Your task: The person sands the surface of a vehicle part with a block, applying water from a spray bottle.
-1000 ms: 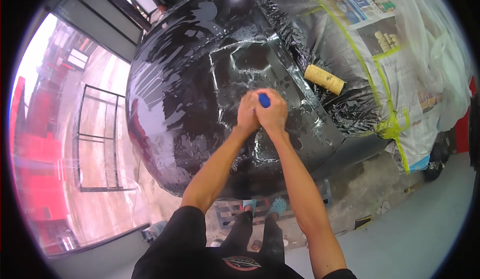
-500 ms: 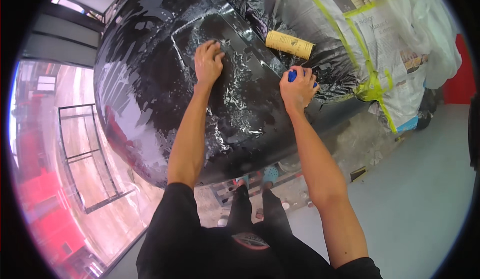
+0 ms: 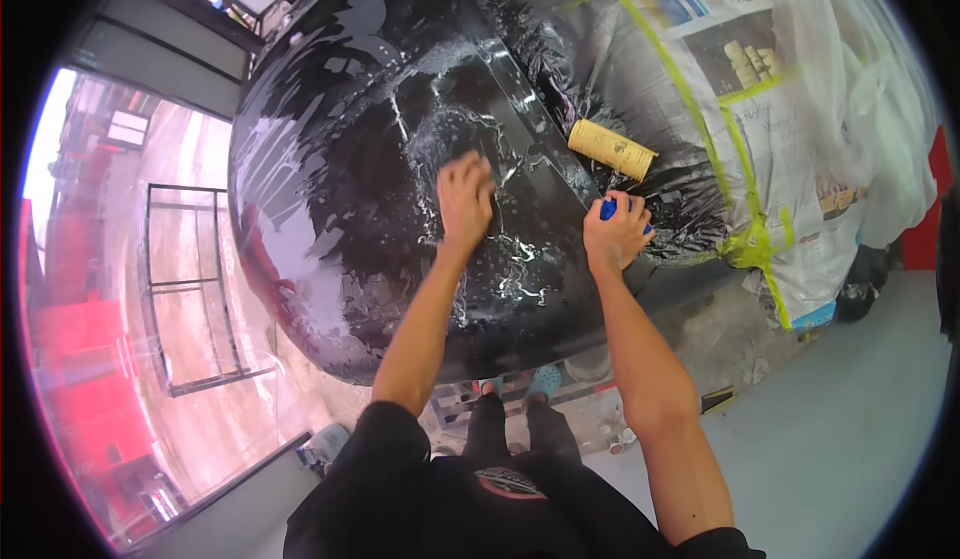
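A wet black car panel (image 3: 345,189), curved and streaked with whitish suds, spreads in front of me. My left hand (image 3: 465,199) presses on its middle, fingers bent and pressed together, slightly smeared by motion. Whatever lies under those fingertips is hidden. My right hand (image 3: 618,234) rests at the panel's right edge, beside the black plastic film. Its fingers are wrapped round a blue object (image 3: 608,209), mostly covered, so its kind does not show. Just beyond that hand a tan printed cylinder (image 3: 612,150) lies on the crinkled black film (image 3: 690,209).
Newspaper (image 3: 715,54) and clear plastic sheeting (image 3: 850,19), held by yellow-green tape (image 3: 752,244), cover the area at the right. A dark metal frame (image 3: 150,289) stands on the left. My feet in blue clogs (image 3: 545,381) stand below the panel's near edge.
The whole view has shifted, so the panel appears lower and further right. My left hand has moved over the suds, nearer the right hand. The right hand keeps its hold on the blue object.
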Available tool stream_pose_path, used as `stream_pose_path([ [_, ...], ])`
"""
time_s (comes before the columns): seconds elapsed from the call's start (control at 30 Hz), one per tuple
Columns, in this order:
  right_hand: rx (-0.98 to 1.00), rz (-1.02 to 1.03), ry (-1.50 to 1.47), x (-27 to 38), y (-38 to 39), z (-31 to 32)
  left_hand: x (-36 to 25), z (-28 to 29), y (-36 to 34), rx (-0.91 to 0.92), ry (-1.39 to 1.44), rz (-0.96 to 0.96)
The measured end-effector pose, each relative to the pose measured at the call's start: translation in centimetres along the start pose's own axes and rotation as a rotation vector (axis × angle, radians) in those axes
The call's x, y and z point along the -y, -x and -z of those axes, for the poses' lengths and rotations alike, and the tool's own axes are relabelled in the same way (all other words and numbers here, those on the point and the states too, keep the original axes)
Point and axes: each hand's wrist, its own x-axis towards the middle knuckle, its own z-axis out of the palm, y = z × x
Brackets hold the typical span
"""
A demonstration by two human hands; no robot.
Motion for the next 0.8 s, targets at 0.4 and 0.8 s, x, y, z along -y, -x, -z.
stream_pose_path([
  [0.4, -0.004, 0.008, 0.003, 0.3, -0.2, 0.0, 0.7, 0.2, -0.7, 0.016, 0.017, -0.010],
  [0.8, -0.081, 0.040, 0.004, 0.0, -0.2, -0.1, 0.7, -0.7, -1.5, 0.024, -0.010, 0.046],
])
